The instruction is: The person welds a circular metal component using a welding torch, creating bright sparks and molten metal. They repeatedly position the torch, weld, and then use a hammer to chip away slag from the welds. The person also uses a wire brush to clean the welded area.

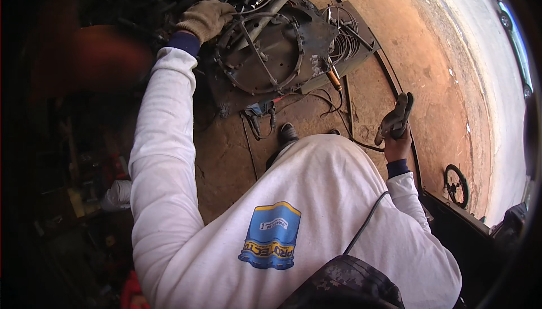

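My left hand (206,20), in a tan knitted work glove, reaches to the far left of a dark metal work table (316,60). Its fingers are curled at the edge of a metal ring with crossbars (262,56); what lies in them is hidden. A pale metal pipe (265,20) slants across the ring. Off to the right, my right hand (397,120) wears a dark glove and hangs beside the table. Its fingers are stretched out with nothing in them. A copper-coloured tool handle (334,78) sticks out at the table's near right corner.
Coiled wire (347,43) lies on the table's right side. A blue power tool (258,111) with a cord sits below the near edge. Black cables (361,144) cross the floor by my feet. A bicycle wheel (456,186) stands at right; dark clutter fills the left.
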`<move>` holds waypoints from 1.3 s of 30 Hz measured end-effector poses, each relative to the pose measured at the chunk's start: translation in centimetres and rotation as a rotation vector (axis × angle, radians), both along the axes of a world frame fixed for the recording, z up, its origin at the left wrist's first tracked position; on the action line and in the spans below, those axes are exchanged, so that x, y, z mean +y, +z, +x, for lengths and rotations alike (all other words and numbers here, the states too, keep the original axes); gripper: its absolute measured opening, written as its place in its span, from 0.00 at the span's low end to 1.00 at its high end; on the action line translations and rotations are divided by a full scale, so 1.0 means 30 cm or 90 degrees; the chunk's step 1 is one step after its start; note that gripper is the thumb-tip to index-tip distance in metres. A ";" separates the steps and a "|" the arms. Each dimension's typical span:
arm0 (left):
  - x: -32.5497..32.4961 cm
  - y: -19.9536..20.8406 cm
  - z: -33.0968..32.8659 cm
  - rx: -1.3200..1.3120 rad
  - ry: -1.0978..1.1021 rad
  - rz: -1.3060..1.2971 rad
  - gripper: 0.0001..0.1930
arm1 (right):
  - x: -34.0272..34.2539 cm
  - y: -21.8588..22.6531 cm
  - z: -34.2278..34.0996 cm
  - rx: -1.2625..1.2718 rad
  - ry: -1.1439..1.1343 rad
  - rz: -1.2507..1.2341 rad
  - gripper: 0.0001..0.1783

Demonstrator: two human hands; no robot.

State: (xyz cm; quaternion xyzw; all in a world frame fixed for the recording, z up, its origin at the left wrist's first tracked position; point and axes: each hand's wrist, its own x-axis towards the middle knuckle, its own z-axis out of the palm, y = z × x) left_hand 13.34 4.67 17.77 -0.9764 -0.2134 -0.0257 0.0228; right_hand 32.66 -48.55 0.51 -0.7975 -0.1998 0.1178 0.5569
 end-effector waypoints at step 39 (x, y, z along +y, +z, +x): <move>0.142 0.032 0.148 0.040 0.195 0.268 0.13 | 0.009 -0.035 0.014 -0.008 -0.052 0.035 0.17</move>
